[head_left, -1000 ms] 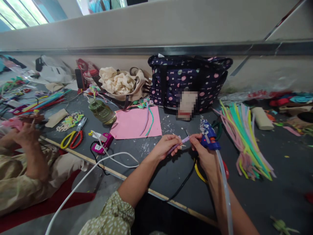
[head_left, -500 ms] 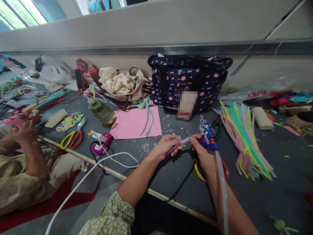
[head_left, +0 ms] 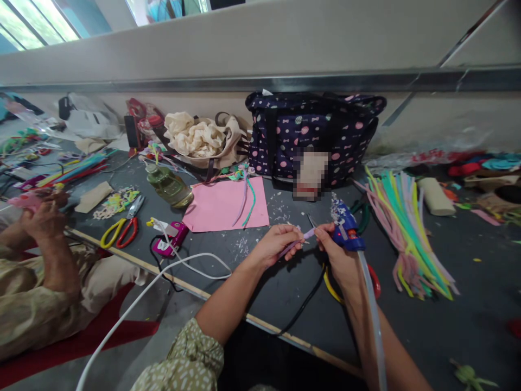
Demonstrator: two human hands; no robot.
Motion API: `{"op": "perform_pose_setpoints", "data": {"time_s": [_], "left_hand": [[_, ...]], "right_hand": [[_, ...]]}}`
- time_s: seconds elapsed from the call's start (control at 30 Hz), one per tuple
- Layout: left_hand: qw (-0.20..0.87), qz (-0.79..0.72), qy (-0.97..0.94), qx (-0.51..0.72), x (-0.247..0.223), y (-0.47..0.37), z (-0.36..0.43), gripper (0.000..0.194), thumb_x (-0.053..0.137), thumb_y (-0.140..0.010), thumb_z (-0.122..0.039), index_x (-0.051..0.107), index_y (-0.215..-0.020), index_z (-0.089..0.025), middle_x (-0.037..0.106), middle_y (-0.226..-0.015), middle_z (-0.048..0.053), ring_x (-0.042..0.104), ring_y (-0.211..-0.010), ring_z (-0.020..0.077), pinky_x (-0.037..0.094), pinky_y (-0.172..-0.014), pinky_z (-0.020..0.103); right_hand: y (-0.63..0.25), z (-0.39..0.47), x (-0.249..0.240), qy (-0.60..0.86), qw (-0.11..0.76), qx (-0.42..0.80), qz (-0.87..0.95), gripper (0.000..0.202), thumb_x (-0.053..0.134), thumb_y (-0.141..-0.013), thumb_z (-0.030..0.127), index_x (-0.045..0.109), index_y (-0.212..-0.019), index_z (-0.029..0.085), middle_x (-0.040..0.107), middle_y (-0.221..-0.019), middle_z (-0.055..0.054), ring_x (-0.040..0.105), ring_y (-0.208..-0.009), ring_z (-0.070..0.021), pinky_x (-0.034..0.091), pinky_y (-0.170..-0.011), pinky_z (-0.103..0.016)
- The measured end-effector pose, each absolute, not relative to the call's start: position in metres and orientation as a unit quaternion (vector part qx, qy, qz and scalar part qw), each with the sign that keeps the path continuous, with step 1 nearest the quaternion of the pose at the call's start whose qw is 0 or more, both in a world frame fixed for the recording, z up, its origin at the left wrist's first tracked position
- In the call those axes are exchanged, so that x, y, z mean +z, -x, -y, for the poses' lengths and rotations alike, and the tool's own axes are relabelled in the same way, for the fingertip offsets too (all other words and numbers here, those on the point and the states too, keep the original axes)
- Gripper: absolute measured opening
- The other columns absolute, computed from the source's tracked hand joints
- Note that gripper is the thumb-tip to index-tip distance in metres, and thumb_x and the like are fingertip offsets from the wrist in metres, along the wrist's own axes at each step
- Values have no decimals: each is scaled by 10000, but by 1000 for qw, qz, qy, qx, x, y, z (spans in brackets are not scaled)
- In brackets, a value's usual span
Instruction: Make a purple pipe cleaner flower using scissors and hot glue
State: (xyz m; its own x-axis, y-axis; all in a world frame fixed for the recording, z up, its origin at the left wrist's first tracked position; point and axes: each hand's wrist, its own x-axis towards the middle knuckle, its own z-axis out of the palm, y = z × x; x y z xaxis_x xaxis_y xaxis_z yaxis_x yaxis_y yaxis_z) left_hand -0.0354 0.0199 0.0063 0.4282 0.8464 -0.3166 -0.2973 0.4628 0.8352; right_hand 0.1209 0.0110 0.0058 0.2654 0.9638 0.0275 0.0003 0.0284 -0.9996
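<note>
A thin lilac strip (head_left: 309, 234) stretches between my two hands above the dark table. My left hand (head_left: 280, 244) is closed on its left part, fingers pinched together. The thumb and fingers of my right hand (head_left: 331, 244) pinch the strip's right end. Just beyond my right hand is a blue glue gun (head_left: 348, 231), its far end covered in white bits, with a pale glue stick (head_left: 372, 320) running back over my right forearm. Scissors with yellow and red handles (head_left: 374, 281) lie partly hidden under my right wrist.
A pink sheet (head_left: 228, 203), a glass bottle (head_left: 169, 186) and a magenta device (head_left: 171, 239) lie left. A dark patterned bag (head_left: 285, 130) stands behind. Coloured fuzzy stems (head_left: 411, 233) lie right. Another person's hand (head_left: 40, 220) is at far left, near scissors (head_left: 126, 225).
My hands and the lilac strip have barely moved. The other person's hands at far left have shifted slightly.
</note>
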Motion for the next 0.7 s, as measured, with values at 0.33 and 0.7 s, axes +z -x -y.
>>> {"op": "perform_pose_setpoints", "data": {"time_s": [0.33, 0.7], "left_hand": [[766, -356, -315, 432, 4, 35, -21, 405, 768, -666, -451, 599, -815, -113, 554, -613, -23, 437, -418, 33, 336, -362, 149], [719, -364, -285, 519, 5, 34, -22, 443, 852, -569, -368, 587, -833, -131, 601, -634, -7, 584, -543, 102, 478, -455, 188]], "right_hand": [[-121, -13, 4, 517, 596, 456, 411, 236, 750, -707, 383, 638, -791, 194, 592, -722, 29, 482, -522, -71, 380, -495, -218], [-117, -9, 6, 531, 554, 462, 445, 329, 680, -757, 502, 646, -817, 180, 665, -759, -22, 540, -539, -89, 443, -518, -229]]}}
